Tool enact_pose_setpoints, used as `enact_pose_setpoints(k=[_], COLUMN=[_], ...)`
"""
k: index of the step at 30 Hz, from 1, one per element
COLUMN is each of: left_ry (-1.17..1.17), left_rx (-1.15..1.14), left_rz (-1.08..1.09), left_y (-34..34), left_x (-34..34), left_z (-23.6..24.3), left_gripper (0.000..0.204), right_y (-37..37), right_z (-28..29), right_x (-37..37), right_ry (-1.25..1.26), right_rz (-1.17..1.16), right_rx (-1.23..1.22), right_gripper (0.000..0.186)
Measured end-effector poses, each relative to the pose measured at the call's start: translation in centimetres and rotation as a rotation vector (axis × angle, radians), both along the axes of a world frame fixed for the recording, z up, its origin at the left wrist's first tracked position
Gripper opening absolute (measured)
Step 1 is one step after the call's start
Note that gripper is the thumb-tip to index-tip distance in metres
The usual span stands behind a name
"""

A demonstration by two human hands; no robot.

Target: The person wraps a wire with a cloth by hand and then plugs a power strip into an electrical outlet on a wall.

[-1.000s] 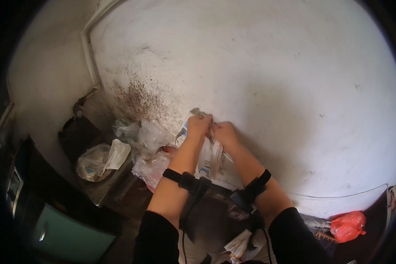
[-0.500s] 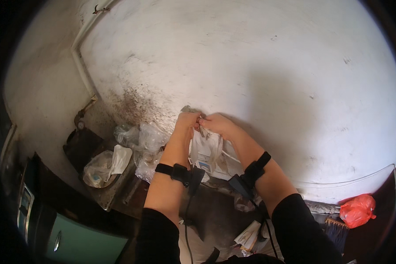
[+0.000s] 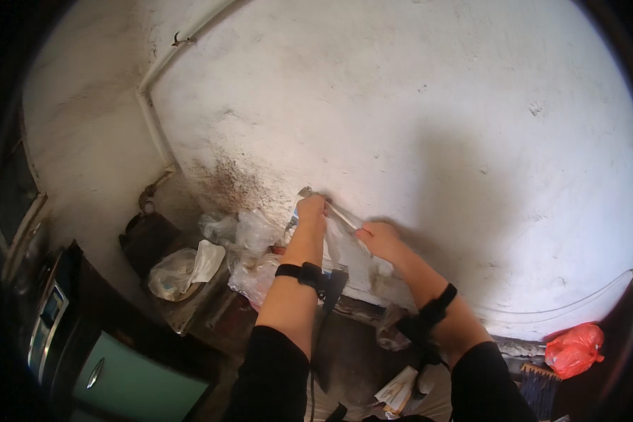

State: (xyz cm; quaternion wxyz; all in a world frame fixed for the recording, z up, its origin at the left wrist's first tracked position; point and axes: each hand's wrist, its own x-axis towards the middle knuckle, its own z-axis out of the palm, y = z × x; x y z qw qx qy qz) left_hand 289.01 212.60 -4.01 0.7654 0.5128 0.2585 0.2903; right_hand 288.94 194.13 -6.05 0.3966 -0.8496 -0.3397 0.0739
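Observation:
Both fists are raised in front of the whitish wall. My left hand [image 3: 311, 209] is closed round the top of a white plastic bag [image 3: 335, 241], and a small greyish end sticks out above the fingers. To its right and a little lower, my right hand [image 3: 380, 241] grips another part of the same bag. A narrow strip of the plastic is pulled taut between the two hands, while the rest hangs loosely below. My forearms hide part of what lies behind the bag.
Crumpled clear plastic bags [image 3: 255, 232] lie left of my left forearm, beside a bagged bundle [image 3: 172, 274] with a white packet [image 3: 207, 261]. A green drawer front [image 3: 137, 380] stands at lower left. A red bag [image 3: 574, 350] hangs at right, near a dark brush [image 3: 539, 385].
My hands, close together before, are now apart: the right has moved right and down, stretching the plastic between them. The view has shifted, so the surroundings appear farther right.

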Motion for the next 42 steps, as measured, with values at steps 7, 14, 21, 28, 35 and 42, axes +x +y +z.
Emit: enact_pose_setpoints(k=[7, 14, 21, 28, 35, 42], left_ry=[0.060, 0.086, 0.091, 0.105, -0.080, -0.078], left_rx=[-0.095, -0.085, 0.074, 0.293, 0.229, 0.219], left_rz=[0.010, 0.008, -0.095, -0.501, -0.890, -0.683], left_y=[-1.1, -0.5, -0.5, -4.1, -9.8, -8.7], left_x=[2.3, 3.3, -0.8, -9.9, -14.9, -15.4], left_z=[-0.1, -0.9, 0.3, -2.1, -3.8, -7.4], left_gripper=[0.010, 0.010, 0.010, 0.036, 0.035, 0.008], right_y=[-9.5, -16.5, -17.7, -14.1, -11.5, -5.6], right_z=[-2.3, -4.2, -7.8, -3.3, -3.4, -4.4], right_x=[-1.8, -3.7, -3.4, -4.7, -5.5, -7.6], right_ry=[-0.191, -0.102, -0.297, 1.034, 1.387, 0.094], right_rz=[-0.094, -0.240, -0.527, 0.085, 0.366, 0.227], right_rx=[0.026, -0.176, 0.391, 1.011, 1.052, 0.442], right_gripper=[0.028, 0.024, 0.017, 0.030, 0.036, 0.015])
